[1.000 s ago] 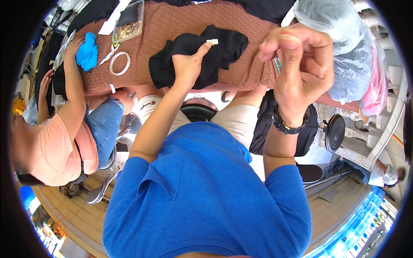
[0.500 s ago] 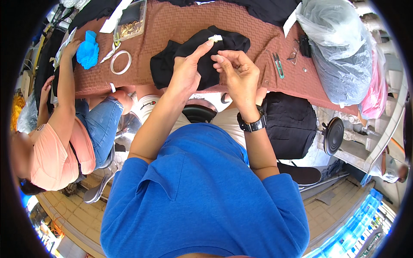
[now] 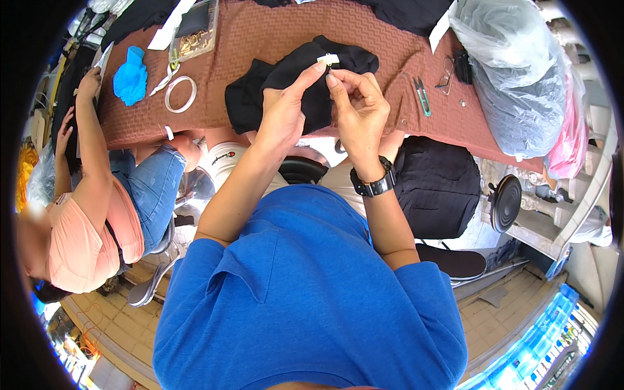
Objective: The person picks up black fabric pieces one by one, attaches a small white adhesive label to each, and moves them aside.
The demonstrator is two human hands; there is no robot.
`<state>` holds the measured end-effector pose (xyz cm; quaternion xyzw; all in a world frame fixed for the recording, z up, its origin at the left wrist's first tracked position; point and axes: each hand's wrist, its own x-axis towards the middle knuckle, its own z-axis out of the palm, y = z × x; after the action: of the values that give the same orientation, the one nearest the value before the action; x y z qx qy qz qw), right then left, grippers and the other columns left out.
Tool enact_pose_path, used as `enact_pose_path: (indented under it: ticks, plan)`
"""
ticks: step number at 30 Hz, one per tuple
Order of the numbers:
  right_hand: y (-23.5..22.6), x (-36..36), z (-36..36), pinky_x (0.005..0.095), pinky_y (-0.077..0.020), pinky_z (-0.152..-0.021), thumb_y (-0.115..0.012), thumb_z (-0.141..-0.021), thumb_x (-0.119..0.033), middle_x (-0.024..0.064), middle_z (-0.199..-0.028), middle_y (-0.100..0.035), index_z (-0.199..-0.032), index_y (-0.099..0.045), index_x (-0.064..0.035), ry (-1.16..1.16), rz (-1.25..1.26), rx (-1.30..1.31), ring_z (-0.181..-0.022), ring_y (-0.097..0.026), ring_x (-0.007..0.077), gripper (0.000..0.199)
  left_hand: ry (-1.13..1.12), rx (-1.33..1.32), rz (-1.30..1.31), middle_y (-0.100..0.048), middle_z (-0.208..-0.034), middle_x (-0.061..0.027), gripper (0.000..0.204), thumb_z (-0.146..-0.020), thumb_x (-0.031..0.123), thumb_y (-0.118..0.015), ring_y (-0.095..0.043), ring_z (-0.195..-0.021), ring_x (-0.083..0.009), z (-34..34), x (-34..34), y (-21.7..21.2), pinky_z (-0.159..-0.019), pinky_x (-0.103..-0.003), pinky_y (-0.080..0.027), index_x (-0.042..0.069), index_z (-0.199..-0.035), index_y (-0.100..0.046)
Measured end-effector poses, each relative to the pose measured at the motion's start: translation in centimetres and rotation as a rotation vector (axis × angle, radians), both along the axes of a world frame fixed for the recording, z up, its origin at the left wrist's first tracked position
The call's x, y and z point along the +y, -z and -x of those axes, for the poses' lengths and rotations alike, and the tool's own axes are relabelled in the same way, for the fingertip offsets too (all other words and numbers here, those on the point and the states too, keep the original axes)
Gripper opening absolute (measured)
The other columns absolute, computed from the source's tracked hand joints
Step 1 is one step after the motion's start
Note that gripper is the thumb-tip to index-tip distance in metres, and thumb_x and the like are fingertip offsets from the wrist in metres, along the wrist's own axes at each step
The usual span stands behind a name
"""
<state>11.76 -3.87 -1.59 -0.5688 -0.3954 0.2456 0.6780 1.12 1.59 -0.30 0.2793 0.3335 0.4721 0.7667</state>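
Note:
A black garment [image 3: 292, 65] lies bunched on the brown cloth-covered table in front of me. My left hand [image 3: 284, 112] grips its near part, the thumb stretched up against a small white label [image 3: 328, 60] at the top of the cloth. Just right of that thumb, my right hand [image 3: 361, 107] pinches thumb and forefinger together below the label. What sits in that pinch is too small to make out. The two hands' fingertips nearly meet over the fabric.
Left of the garment lie a white ring [image 3: 181, 95], a blue crumpled cloth [image 3: 131, 78] and a clear box [image 3: 195, 40] of small gold pieces. Green-handled thread snips [image 3: 422, 97] and a large plastic bag [image 3: 520, 84] are rightward. A co-worker [image 3: 97, 227] sits at left.
My right hand's fingertips have moved up and closer to the white label and left thumb. The co-worker's hand at the far left has shifted down a little along the table edge.

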Motion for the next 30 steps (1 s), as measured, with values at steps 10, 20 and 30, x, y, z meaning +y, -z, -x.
enact_pose_path:
  ticks: [10, 20, 30]
  plan:
    - [-0.31, -0.01, 0.04, 0.0225, -0.0414, -0.059, -0.076, -0.089, -0.003, -0.0009, -0.079, -0.053, -0.101, -0.077, -0.0016, -0.001, 0.044, 0.030, -0.069, -0.051, 0.0057, 0.011, 0.011, 0.008, -0.002, -0.074, -0.111, -0.0071, 0.026, -0.091, 0.010, -0.077, -0.065, -0.107, -0.0103, -0.03, 0.01, 0.31, -0.100, -0.028, -0.046, -0.003, -0.113, -0.073]
    - [0.20, 0.24, -0.02, 0.0224, -0.0426, -0.061, -0.076, -0.090, -0.003, -0.0008, -0.082, -0.056, -0.100, -0.077, -0.0009, -0.006, 0.010, 0.069, -0.070, -0.051, 0.0056, 0.011, 0.011, 0.006, -0.032, -0.073, -0.111, -0.0068, 0.026, -0.091, 0.010, -0.077, -0.065, -0.106, -0.0102, -0.12, 0.02, 0.44, -0.098, -0.027, -0.047, -0.002, -0.114, -0.073]
    - [0.14, 0.54, 0.16, 0.0218, -0.0470, -0.066, -0.074, -0.091, 0.000, 0.0005, -0.089, -0.059, -0.100, -0.075, 0.0016, -0.036, -0.033, 0.146, -0.075, -0.057, 0.0060, 0.009, -0.006, 0.043, -0.064, -0.073, -0.107, -0.0051, 0.021, -0.093, 0.011, -0.074, -0.067, -0.100, -0.0106, -0.27, -0.17, 0.35, -0.088, -0.027, -0.052, 0.000, -0.111, -0.073]
